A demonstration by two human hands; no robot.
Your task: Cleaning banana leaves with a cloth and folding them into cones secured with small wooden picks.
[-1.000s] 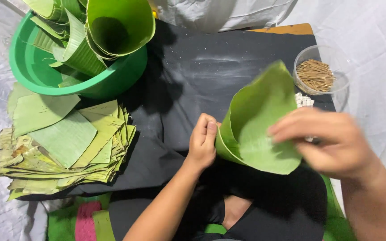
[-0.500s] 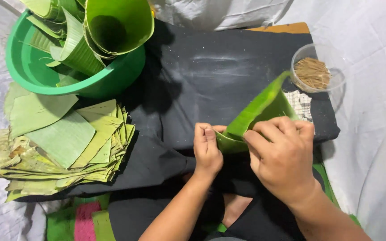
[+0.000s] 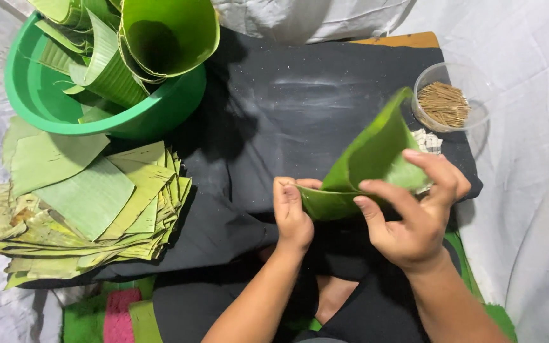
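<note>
Both my hands hold one green banana leaf piece [image 3: 373,159], folded into a cone-like shape above the black cloth [image 3: 287,108]. My left hand [image 3: 291,216] pinches the leaf's lower left corner with thumb and fingers. My right hand [image 3: 414,216] grips the leaf from the right, fingers spread over its lower edge and side. The leaf's pointed end tilts up toward the right.
A green plastic basin [image 3: 39,95] at the upper left holds rolled banana leaves [image 3: 166,38]. A stack of cut leaf squares [image 3: 90,203] lies at the left. A clear bowl of thin sticks [image 3: 446,101] stands at the upper right. White sheeting surrounds the cloth.
The leaf went from an open, wide cone to a flatter fold. My right hand moved from the leaf's outer right side down to its lower edge; my left hand stayed on the corner.
</note>
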